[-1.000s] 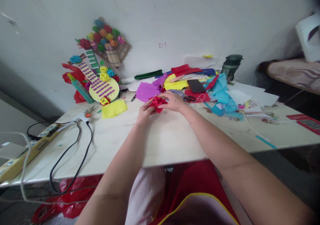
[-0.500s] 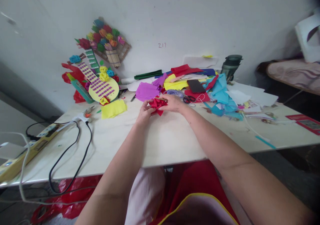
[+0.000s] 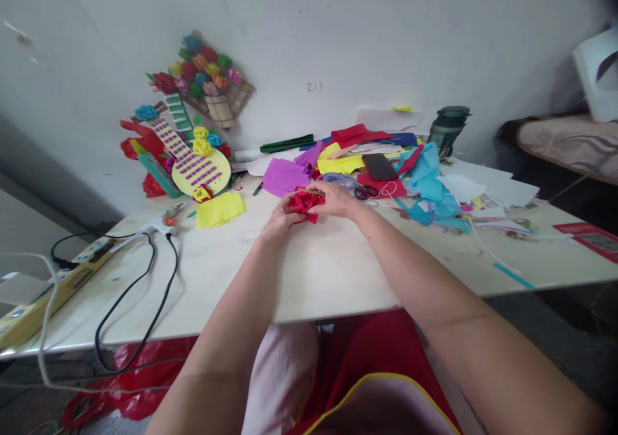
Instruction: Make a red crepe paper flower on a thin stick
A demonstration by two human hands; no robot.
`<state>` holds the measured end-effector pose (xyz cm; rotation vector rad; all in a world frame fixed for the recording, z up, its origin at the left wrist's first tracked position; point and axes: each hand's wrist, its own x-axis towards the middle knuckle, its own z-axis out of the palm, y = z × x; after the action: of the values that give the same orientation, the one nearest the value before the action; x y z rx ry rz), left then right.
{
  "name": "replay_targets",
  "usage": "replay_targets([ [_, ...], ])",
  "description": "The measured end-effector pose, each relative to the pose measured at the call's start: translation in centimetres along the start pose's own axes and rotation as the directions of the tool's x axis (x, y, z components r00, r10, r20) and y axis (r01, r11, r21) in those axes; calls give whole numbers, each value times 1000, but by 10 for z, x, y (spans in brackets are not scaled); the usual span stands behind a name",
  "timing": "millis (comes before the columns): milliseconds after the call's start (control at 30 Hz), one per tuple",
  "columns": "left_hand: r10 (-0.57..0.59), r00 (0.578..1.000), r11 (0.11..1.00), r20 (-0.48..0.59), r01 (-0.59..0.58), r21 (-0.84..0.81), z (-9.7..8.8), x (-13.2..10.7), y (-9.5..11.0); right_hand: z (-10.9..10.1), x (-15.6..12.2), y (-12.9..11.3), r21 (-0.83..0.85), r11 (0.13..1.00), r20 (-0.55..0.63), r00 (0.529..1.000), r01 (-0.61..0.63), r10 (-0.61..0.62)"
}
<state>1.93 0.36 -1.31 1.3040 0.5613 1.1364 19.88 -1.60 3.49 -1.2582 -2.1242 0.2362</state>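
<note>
Crumpled red crepe paper (image 3: pixel 305 206) is bunched between my two hands over the middle of the table. My left hand (image 3: pixel 280 221) has its fingers and thumb closed on the paper's left side. From the right, my right hand (image 3: pixel 337 201) pinches the same paper along with a thin tan stick (image 3: pixel 311 192), which lies across its top. The fingers partly hide the folds. Just behind are a purple paper sheet (image 3: pixel 284 176) and a coil of pale purple ribbon (image 3: pixel 338 179). Black-handled scissors (image 3: pixel 365 192) lie to the right of my right hand.
At left stand a guitar-shaped craft (image 3: pixel 203 174), a glue bottle (image 3: pixel 157 171) and yellow paper (image 3: pixel 221 210). A power strip (image 3: pixel 80 280) with loose cables runs along the left edge. A phone (image 3: pixel 379 166), blue crepe paper (image 3: pixel 427 181) and a dark bottle (image 3: pixel 448 129) are at right.
My left hand has shifted slightly, its fingers tucked closer around the red paper. The right hand stays nearly in place with the stick.
</note>
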Motion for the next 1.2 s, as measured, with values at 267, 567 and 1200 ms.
replay_targets([
  [267, 8, 999, 998, -54, -4, 60, 1, 0, 0, 5, 2, 8, 118, 992, 3, 999, 50, -51],
  [567, 96, 976, 991, -194, -75, 115, -4, 7, -5, -3, 7, 13, -7, 992, -93, 988, -127, 126],
  [1200, 112, 958, 986, -265, -73, 152, -5, 10, -6, -6, 7, 18, -119, 987, 22, 993, -111, 114],
])
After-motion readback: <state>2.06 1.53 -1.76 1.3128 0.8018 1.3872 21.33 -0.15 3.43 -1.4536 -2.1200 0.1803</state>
